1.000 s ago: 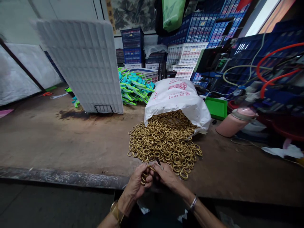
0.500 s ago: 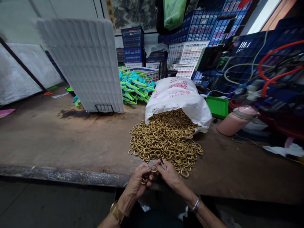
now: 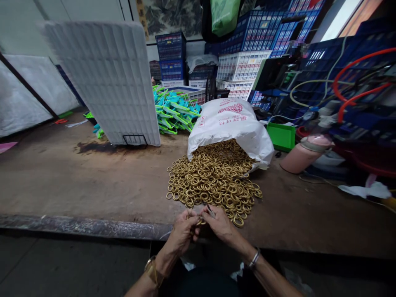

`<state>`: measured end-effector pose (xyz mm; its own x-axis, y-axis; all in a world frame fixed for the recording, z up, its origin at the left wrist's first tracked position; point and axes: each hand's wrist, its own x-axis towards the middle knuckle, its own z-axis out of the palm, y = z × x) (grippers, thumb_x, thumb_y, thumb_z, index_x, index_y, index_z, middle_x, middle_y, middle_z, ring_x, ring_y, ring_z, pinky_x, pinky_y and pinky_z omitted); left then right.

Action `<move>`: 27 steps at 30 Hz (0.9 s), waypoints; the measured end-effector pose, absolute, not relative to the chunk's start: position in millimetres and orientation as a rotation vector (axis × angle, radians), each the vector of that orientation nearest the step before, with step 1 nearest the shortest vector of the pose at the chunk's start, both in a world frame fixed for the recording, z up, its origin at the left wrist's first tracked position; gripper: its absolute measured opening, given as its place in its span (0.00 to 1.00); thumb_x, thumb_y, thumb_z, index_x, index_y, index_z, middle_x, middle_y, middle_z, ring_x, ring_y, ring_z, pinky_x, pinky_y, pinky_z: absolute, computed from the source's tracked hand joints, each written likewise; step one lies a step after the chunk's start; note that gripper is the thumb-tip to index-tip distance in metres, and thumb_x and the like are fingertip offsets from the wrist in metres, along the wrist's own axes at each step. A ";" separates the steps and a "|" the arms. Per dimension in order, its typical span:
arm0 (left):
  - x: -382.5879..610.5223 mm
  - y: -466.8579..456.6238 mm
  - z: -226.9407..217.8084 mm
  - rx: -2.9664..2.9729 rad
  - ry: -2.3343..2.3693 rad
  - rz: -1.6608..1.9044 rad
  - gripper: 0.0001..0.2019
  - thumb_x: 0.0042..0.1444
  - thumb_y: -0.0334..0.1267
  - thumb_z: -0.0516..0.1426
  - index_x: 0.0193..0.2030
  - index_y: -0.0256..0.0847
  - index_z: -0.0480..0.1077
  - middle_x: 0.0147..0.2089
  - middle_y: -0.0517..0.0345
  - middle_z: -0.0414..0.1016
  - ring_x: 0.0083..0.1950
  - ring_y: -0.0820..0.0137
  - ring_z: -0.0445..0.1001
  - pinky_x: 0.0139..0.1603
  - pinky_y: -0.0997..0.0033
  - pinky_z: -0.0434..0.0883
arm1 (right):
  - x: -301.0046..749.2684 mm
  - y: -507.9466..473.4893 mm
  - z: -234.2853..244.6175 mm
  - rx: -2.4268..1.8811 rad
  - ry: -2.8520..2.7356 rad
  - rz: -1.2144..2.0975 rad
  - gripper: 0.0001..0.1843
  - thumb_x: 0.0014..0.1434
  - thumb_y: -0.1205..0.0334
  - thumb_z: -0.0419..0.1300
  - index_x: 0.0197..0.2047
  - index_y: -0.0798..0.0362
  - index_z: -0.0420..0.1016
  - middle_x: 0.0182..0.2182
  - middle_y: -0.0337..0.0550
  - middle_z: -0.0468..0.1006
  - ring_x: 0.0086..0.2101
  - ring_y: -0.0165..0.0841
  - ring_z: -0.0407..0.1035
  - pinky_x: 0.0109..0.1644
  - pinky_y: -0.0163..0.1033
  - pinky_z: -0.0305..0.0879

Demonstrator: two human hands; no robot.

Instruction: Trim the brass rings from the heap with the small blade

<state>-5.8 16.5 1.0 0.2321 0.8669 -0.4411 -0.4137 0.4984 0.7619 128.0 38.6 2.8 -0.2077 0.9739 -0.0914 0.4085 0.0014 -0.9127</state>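
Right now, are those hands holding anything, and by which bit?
The left hand pinches a gold ring by its rim. The right hand holds a small tool, partly hidden, so I can't tell which part it grips.

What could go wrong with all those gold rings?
The small tool in the right hand might slip and poke the left hand, since they're so close. The loose rings could roll off the table, because they're piled near its front edge. More might slide out of the sack, since it lies with its mouth open.
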 end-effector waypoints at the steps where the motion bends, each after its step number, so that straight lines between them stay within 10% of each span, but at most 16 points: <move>1: -6.2 17.0 0.8 0.529 0.951 0.923 0.12 0.40 0.37 0.60 0.30 0.39 0.61 0.20 0.67 0.64 0.16 0.82 0.59 0.14 0.84 0.50 | 128.8 38.5 3.0 -1.434 -1.657 1.189 0.12 0.51 0.56 0.51 0.23 0.55 0.67 0.19 0.33 0.66 0.23 0.26 0.59 0.28 0.31 0.55; 9: -4.7 20.5 -1.6 0.178 0.855 0.863 0.11 0.38 0.27 0.59 0.32 0.35 0.65 0.20 0.68 0.61 0.15 0.85 0.57 0.14 0.85 0.48 | 131.6 28.4 6.8 -1.316 -1.802 1.121 0.12 0.52 0.55 0.53 0.35 0.54 0.70 0.29 0.39 0.74 0.30 0.30 0.66 0.35 0.33 0.60; 27: -7.5 11.3 -0.6 0.043 0.717 0.717 0.06 0.41 0.25 0.53 0.28 0.35 0.61 0.20 0.62 0.62 0.14 0.85 0.53 0.14 0.86 0.43 | 134.6 35.6 -2.2 -1.426 -1.719 1.076 0.19 0.55 0.51 0.45 0.27 0.55 0.70 0.20 0.38 0.70 0.22 0.27 0.61 0.26 0.31 0.57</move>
